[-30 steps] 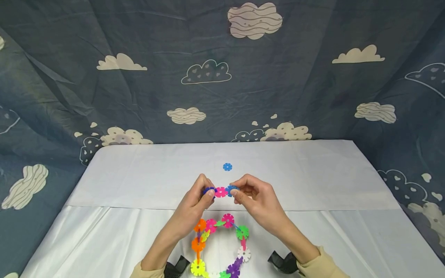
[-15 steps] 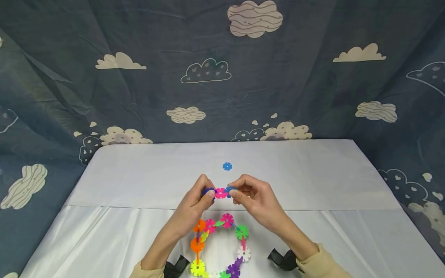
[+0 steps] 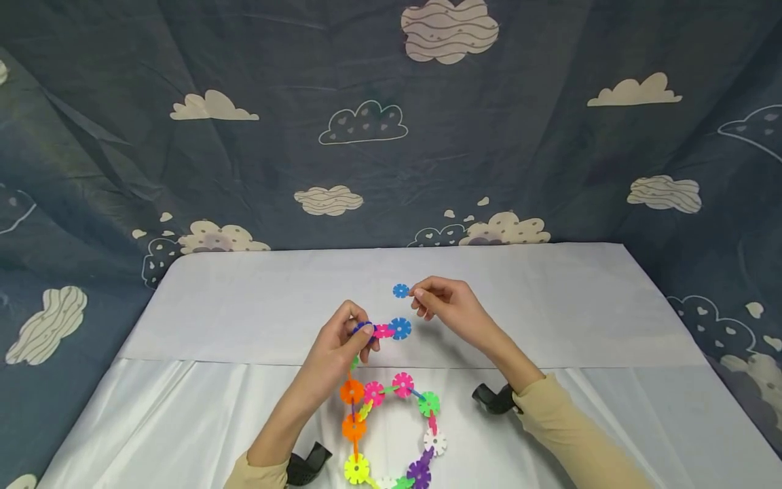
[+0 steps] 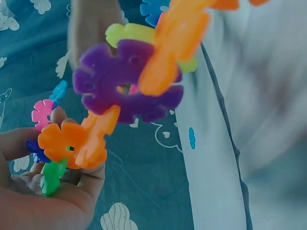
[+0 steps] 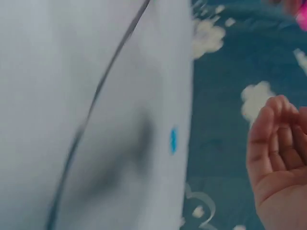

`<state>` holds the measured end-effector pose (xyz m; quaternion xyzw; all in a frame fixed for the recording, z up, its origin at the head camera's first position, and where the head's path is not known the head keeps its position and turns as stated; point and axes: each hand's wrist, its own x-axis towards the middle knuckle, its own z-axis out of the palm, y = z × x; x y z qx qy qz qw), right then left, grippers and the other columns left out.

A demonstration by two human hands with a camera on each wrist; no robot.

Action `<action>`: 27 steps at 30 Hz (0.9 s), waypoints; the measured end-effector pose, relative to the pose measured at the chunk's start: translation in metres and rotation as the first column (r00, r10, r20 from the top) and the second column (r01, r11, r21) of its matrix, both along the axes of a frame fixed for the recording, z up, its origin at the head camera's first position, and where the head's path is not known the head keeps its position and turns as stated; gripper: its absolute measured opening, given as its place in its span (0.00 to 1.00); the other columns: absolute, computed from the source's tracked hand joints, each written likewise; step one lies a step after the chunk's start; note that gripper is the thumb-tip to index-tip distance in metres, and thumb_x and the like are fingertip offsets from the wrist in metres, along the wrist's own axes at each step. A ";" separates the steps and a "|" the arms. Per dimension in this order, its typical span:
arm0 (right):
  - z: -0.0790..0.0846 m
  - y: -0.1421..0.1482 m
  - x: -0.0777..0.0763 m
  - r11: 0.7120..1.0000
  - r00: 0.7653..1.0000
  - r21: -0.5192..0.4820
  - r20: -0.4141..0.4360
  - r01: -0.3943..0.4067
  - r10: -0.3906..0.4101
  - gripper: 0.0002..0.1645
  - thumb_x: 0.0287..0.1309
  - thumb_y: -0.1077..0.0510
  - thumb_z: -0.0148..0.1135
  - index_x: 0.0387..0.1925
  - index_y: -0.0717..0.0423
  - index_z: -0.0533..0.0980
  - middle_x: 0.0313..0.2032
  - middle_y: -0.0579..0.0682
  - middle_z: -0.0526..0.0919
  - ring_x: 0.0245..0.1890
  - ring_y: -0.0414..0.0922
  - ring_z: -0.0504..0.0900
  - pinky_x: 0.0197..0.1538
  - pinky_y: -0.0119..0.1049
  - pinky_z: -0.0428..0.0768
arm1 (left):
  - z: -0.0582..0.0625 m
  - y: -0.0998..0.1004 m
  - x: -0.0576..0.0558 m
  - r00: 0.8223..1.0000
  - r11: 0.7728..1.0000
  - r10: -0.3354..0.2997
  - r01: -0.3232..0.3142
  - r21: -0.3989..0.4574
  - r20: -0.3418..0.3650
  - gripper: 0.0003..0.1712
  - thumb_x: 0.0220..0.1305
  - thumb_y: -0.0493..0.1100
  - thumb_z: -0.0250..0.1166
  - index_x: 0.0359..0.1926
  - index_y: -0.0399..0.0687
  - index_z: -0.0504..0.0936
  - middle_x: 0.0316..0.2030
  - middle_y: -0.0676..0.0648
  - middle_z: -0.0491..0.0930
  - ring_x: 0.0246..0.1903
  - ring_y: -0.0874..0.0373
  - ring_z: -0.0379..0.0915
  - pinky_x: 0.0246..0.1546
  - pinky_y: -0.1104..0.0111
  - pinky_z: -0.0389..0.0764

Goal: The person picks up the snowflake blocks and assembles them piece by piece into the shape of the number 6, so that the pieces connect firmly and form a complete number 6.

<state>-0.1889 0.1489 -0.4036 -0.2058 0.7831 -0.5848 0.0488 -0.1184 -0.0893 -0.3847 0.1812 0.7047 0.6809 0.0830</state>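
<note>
My left hand (image 3: 334, 350) pinches a dark blue notched plastic disc (image 3: 362, 329), part of a chain of flower-shaped linking discs. From it a pink disc (image 3: 383, 331) and a light blue disc (image 3: 400, 329) stick out to the right. Orange discs (image 4: 60, 143) and a purple disc (image 4: 125, 81) of the same chain show in the left wrist view. Farther back, a loose blue disc (image 3: 400, 291) lies on the white cloth. Just right of it is my right hand (image 3: 455, 309), fingers loosely bent and holding nothing; the right wrist view shows it apart from that disc.
The rest of the multicoloured chain (image 3: 418, 473) curves in a loop on the white-covered table (image 3: 550, 312), between my forearms. Black straps (image 3: 493, 399) hang at both wrists. A dark cloud-patterned cloth (image 3: 366, 68) stands behind the table.
My right hand has let go of the light blue disc at the chain's end and moved up to beside the loose disc. The left hand, still pinching the dark blue disc, has risen slightly.
</note>
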 end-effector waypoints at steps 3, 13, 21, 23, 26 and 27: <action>-0.010 0.003 -0.023 0.983 0.999 0.178 -0.013 0.038 -0.037 0.11 0.70 0.59 0.58 0.46 0.60 0.81 0.38 0.58 0.84 0.36 0.58 0.81 0.39 0.46 0.81 | 0.000 -0.001 -0.001 1.000 1.000 0.014 -0.014 -0.015 0.020 0.07 0.75 0.40 0.53 0.42 0.40 0.67 0.32 0.35 0.77 0.28 0.44 0.69 0.31 0.66 0.71; -0.036 -0.010 -0.081 0.867 0.998 0.497 -0.036 -0.027 0.052 0.18 0.69 0.62 0.55 0.58 0.59 0.77 0.50 0.55 0.80 0.48 0.50 0.77 0.56 0.46 0.75 | -0.001 -0.003 -0.001 0.997 0.999 0.034 -0.033 -0.016 0.074 0.08 0.75 0.41 0.55 0.42 0.39 0.70 0.32 0.36 0.81 0.28 0.50 0.70 0.35 0.65 0.72; -0.040 -0.016 -0.091 0.816 0.994 0.573 -0.026 -0.076 0.111 0.18 0.59 0.64 0.67 0.52 0.57 0.79 0.42 0.53 0.77 0.37 0.46 0.71 0.43 0.38 0.72 | -0.002 -0.006 -0.004 0.989 0.997 0.070 -0.072 0.010 0.131 0.10 0.73 0.43 0.57 0.41 0.38 0.71 0.32 0.37 0.83 0.26 0.51 0.71 0.42 0.60 0.72; -0.039 -0.014 -0.089 0.829 0.996 0.556 -0.022 -0.062 0.089 0.16 0.57 0.65 0.68 0.48 0.58 0.79 0.40 0.52 0.77 0.35 0.45 0.71 0.42 0.37 0.72 | -0.002 -0.005 -0.005 0.986 0.997 0.074 -0.079 0.023 0.152 0.10 0.73 0.43 0.58 0.41 0.38 0.71 0.31 0.38 0.84 0.25 0.52 0.71 0.43 0.60 0.72; -0.039 -0.012 -0.085 0.847 0.999 0.530 -0.014 -0.034 0.049 0.14 0.56 0.66 0.69 0.45 0.57 0.78 0.37 0.52 0.77 0.35 0.46 0.72 0.41 0.38 0.72 | -0.002 -0.004 -0.006 0.980 0.995 0.089 -0.096 0.031 0.180 0.09 0.72 0.41 0.58 0.41 0.38 0.72 0.31 0.40 0.84 0.25 0.52 0.71 0.44 0.59 0.71; -0.039 -0.011 -0.083 0.849 0.999 0.528 -0.014 -0.020 0.033 0.14 0.57 0.66 0.69 0.44 0.56 0.78 0.36 0.51 0.77 0.35 0.46 0.72 0.41 0.38 0.72 | -0.003 -0.004 -0.006 0.978 0.994 0.094 -0.102 0.032 0.188 0.09 0.72 0.41 0.58 0.41 0.38 0.71 0.31 0.40 0.84 0.24 0.52 0.71 0.44 0.59 0.71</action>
